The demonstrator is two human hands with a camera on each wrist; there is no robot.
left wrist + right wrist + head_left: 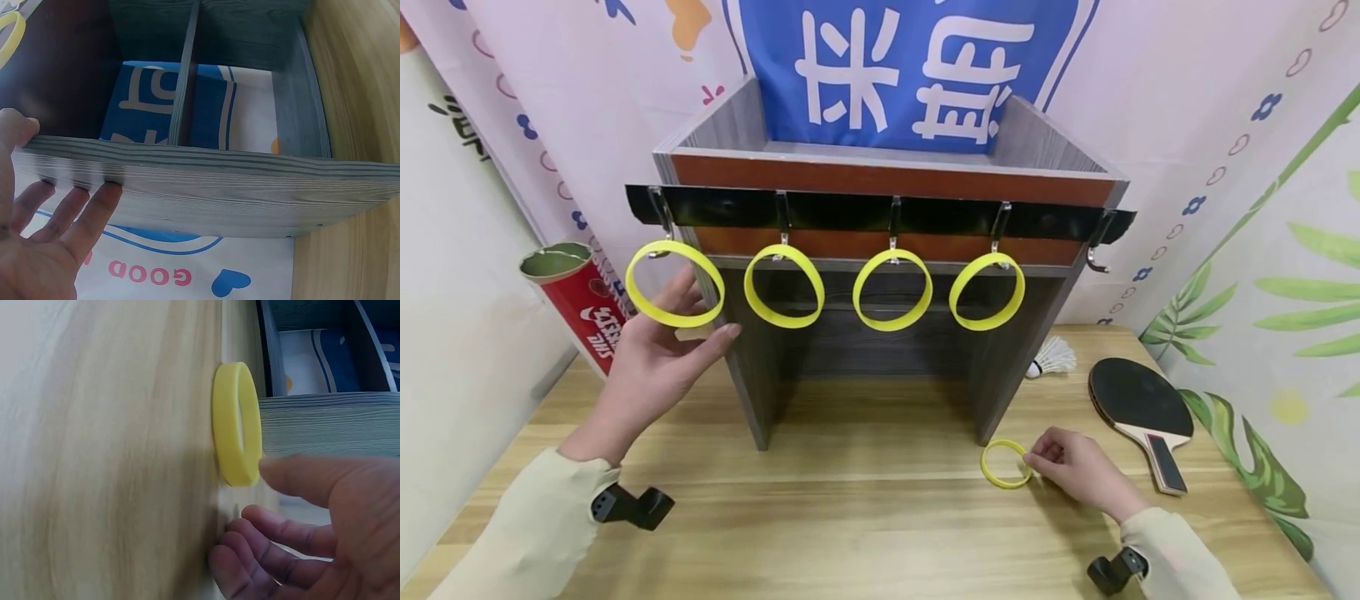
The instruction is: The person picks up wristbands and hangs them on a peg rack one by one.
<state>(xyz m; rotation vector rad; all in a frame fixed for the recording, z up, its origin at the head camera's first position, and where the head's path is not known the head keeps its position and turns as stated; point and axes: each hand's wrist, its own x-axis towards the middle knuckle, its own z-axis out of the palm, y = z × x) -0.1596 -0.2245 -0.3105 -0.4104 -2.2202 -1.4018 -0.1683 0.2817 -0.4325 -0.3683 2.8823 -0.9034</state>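
My left hand (658, 350) holds the left side panel of a grey wooden shelf (206, 181), thumb at the front edge and fingers along the outer face. On the tabletop, a yellow wristband (1006, 464) lies flat by the shelf's right foot. My right hand (1078, 467) is at its right side, the thumb tip (281, 475) right at the band and the other fingers bent and apart from the thumb. Several more yellow wristbands (892, 290) hang from hooks on a black rail (838, 210) across the shelf's front; the rightmost hook (1097, 258) is bare.
A red can (583, 312) stands left of the shelf, behind my left hand. To the right lie a black table tennis bat (1141, 400) and a white shuttlecock (1051, 357). Printed cloth hangs behind, and the wooden table (850, 533) extends in front.
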